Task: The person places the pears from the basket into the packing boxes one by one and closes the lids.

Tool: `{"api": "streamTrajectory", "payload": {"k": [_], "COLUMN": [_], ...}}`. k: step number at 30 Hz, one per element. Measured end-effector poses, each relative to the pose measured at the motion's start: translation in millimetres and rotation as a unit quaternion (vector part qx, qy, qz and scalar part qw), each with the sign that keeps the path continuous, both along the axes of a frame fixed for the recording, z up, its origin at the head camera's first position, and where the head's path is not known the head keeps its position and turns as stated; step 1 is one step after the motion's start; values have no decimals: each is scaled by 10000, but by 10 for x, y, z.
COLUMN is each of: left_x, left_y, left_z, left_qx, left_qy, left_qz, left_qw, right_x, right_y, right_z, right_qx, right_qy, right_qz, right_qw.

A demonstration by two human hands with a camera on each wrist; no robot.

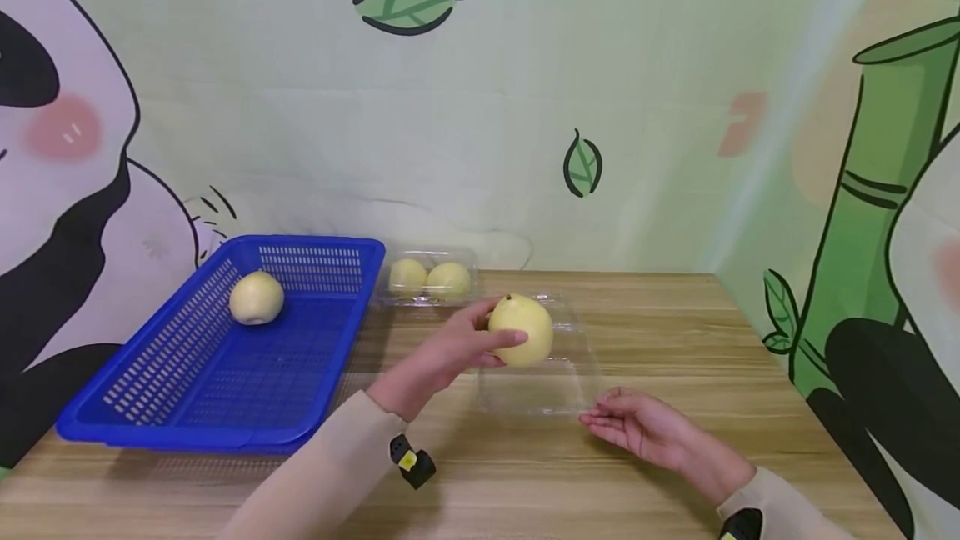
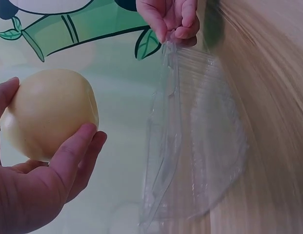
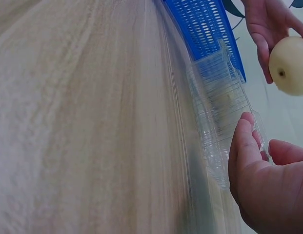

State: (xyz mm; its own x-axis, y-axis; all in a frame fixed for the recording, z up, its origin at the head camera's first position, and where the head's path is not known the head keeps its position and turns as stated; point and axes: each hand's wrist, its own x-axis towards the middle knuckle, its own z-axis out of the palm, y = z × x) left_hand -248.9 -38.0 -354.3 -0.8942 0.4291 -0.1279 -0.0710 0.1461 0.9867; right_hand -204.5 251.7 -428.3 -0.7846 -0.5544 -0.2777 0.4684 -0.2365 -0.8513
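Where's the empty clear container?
In the head view, the empty clear container is just right of centre, with the right hand pinching its near right corner and the left hand holding a fruit over it.

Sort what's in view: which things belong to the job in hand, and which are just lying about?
Likely part of the job:
pear in the left hand
open clear container, pinched by the right hand
blue basket with another pear
clear box with two pears

Just there:
printed backdrop
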Motion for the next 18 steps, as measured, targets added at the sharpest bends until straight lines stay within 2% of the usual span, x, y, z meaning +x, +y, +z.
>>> {"api": "streamTrajectory", "payload": {"k": [9, 18], "left_x": [-86, -131], "left_y": [170, 303], "left_z": [-85, -242], "left_qx": [156, 161], "left_qy": [-591, -947], "left_qz": [-164, -156], "left_qw": [9980, 9953], "right_x": [-7, -2], "right_y": [-17, -42], "right_z": [10, 31], "right_qx": [51, 128], "right_qy": [-8, -1], "right_qz": [-1, 26], "right_qw": [10000, 9999]}}
